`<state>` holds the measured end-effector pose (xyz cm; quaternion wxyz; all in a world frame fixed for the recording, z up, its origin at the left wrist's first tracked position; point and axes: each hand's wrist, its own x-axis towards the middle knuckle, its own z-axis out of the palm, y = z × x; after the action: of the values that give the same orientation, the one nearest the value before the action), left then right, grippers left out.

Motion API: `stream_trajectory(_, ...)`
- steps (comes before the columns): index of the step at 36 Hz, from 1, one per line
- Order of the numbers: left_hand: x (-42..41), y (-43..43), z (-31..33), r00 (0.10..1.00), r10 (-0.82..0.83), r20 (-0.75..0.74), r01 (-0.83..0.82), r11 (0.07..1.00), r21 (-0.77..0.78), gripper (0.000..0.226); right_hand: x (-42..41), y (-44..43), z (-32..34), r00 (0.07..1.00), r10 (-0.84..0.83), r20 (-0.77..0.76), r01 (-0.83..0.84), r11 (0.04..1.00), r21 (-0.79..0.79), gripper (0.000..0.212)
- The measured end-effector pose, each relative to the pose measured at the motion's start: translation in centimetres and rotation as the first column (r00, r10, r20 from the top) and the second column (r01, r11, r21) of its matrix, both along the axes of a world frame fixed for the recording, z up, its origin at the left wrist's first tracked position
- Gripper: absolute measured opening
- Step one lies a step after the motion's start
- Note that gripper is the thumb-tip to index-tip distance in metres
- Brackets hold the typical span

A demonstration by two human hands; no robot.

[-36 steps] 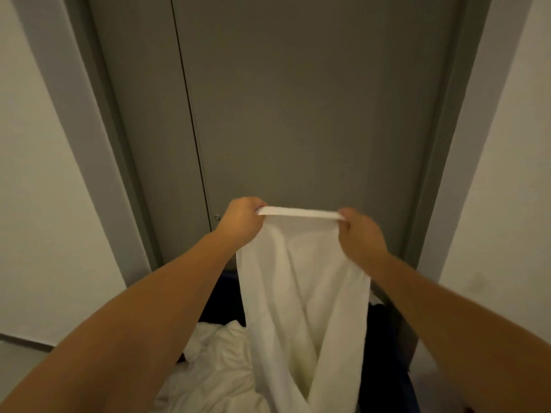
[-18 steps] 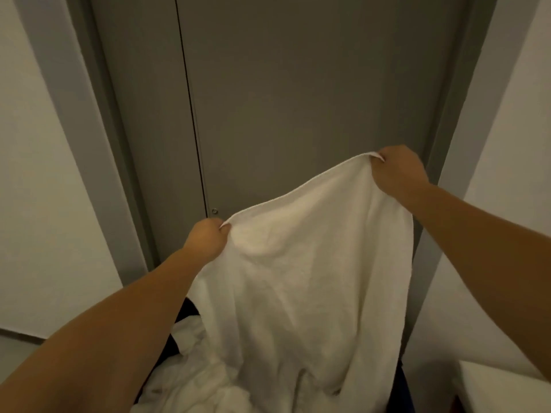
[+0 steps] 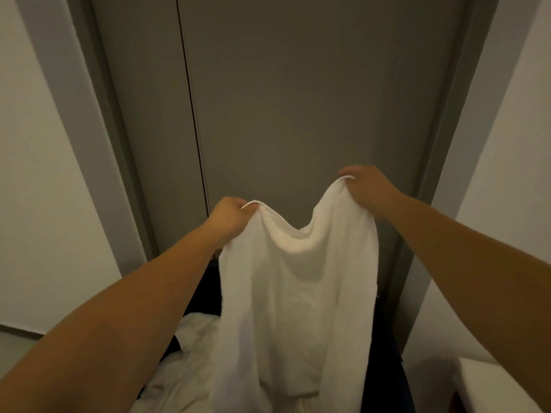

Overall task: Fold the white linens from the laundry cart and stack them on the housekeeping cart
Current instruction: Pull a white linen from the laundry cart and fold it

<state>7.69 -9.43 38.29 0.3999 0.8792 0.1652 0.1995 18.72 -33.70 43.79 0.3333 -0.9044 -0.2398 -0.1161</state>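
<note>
Right grip (image 3: 365, 186) dropped lower and came inward vs half a second ago; the top edge now sags between the grips. Left grip (image 3: 231, 214) pinches one top corner of the white towel (image 3: 298, 293), right grip pinches the other. Towel hangs above the laundry cart (image 3: 208, 289), over the linen pile (image 3: 190, 338). Risks: the slack middle could give a crooked fold, and a corner slipping from a pinch would drop the towel back into the cart.

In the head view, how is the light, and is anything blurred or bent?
Head view: dim, warm light, with soft shadow in the sagging top edge of the white towel. Head view: no glare; the picture is slightly soft, yet the left hand and right hand read clearly. Head view: the door frame sides lean and bow.
</note>
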Motion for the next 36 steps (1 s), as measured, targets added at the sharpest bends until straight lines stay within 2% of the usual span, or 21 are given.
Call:
stream_trajectory(3,0.3,-1.6,0.5,0.999,-0.037,0.003,0.037,0.999,-0.006,0.035,-1.4,1.8,-1.1,0.986,0.105,-0.133,-0.097,0.993,0.068,0.038)
stream_trajectory(6,0.6,-2.6,0.6,0.998,-0.056,0.033,0.057,0.998,-0.017,0.039,-2.9,2.8,-2.0,0.955,0.212,-0.207,-0.209,0.977,0.037,0.032)
stream_trajectory(10,0.6,-3.5,1.1,0.991,-0.068,0.112,0.075,0.996,-0.055,0.039,-4.1,3.3,-3.7,0.901,0.312,-0.302,-0.334,0.942,-0.020,0.051)
stream_trajectory(12,0.6,-4.0,1.4,0.988,-0.098,0.122,0.105,0.993,-0.053,0.038,-4.1,3.7,-4.6,0.880,0.332,-0.338,-0.344,0.939,0.027,0.045)
stream_trajectory(14,0.4,-4.2,1.4,0.985,-0.122,0.119,0.128,0.991,-0.043,0.032,-3.9,4.3,-5.4,0.898,0.316,-0.307,-0.314,0.948,0.057,0.026)
stream_trajectory(16,0.2,-4.1,1.1,0.983,-0.130,0.128,0.137,0.990,-0.044,0.030,-3.5,4.7,-5.9,0.936,0.260,-0.237,-0.261,0.965,0.025,0.027)
stream_trajectory(19,-0.5,-3.3,0.3,0.985,-0.137,0.108,0.143,0.988,-0.057,0.023,-2.9,4.4,-5.5,0.968,0.196,-0.154,-0.190,0.980,0.055,0.023)
stream_trajectory(27,-2.4,-1.3,-4.7,0.951,-0.224,-0.215,0.232,0.972,0.016,0.015,-0.9,4.0,-0.8,0.995,0.079,0.068,-0.081,0.996,0.037,0.024)
stream_trajectory(30,-3.4,-0.1,-7.1,0.943,-0.195,-0.271,0.188,0.981,-0.051,0.013,0.1,3.2,0.8,0.992,0.027,0.126,-0.035,0.998,0.059,0.023)
stream_trajectory(33,-4.5,1.7,-8.7,0.951,-0.118,-0.287,0.094,0.991,-0.098,0.029,1.4,1.6,1.7,0.992,-0.060,0.110,0.047,0.991,0.122,0.022)
stream_trajectory(36,-5.3,3.3,-9.6,0.952,-0.072,-0.296,0.048,0.995,-0.085,0.028,2.1,0.2,1.8,0.987,-0.133,0.088,0.124,0.987,0.106,0.023)
